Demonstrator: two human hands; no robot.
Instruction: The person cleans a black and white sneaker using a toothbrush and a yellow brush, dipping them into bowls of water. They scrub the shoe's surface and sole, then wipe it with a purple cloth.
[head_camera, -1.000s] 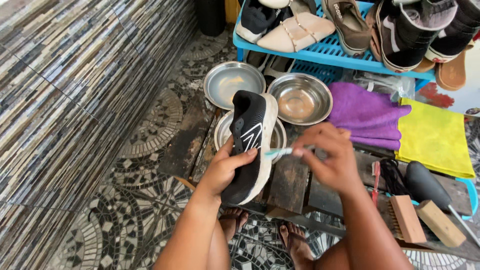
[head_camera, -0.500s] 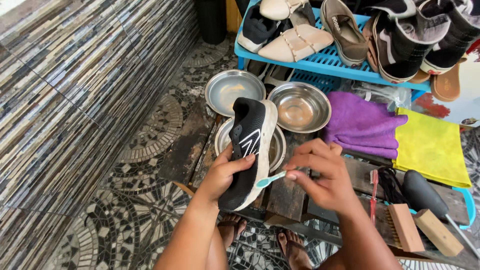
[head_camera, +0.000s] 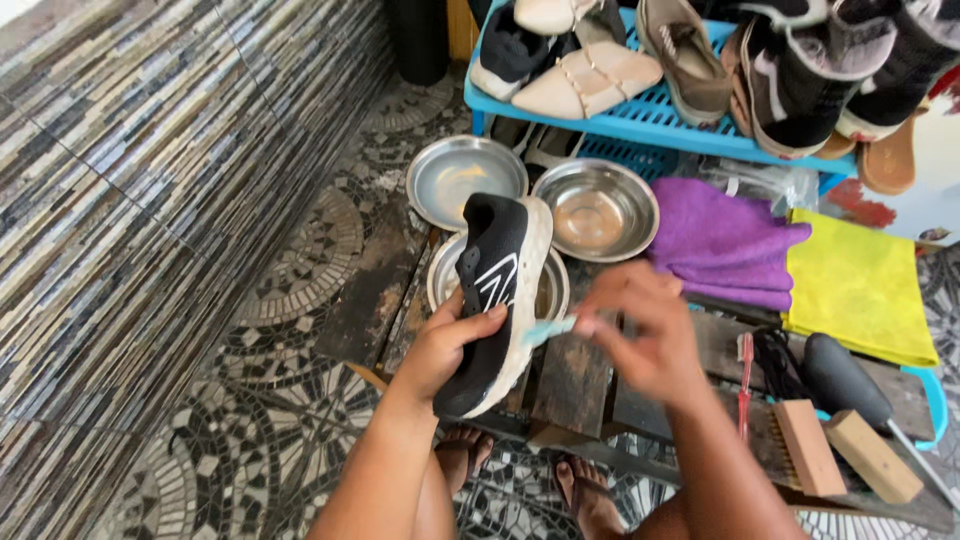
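Leftmost of what matters, the left hand (head_camera: 448, 345) sits just left of the frame's centre, its fingers wrapped around the black knit sneaker with a thick white sole (head_camera: 495, 295), thumb laid across the dark upper and the other fingers hidden behind it. That shoe is held on its side above the low dark wooden bench (head_camera: 575, 375), its long axis running from lower left up toward the upper middle of the frame, heel end uppermost, white sole edge turned to the right. Behind it three shallow round steel bowls (head_camera: 598, 208) lie close together, one of them largely covered by the shoe.

Just right of the sole, the small light-blue toothbrush (head_camera: 550, 330) lies nearly level, its head against the white sole edge about halfway along the shoe and its handle pointing right into the right hand (head_camera: 640, 335). This hand is blurred, but its fingertips look pinched together on the handle. So the brush meets the sole crosswise, and the right hand is the nearer one to the sole edge.

Further right, a purple cloth (head_camera: 725, 235) and a yellow cloth (head_camera: 860, 285) lie flat side by side, touching. Lower right, two wooden-backed brushes (head_camera: 805, 450) rest on the bench's near edge.
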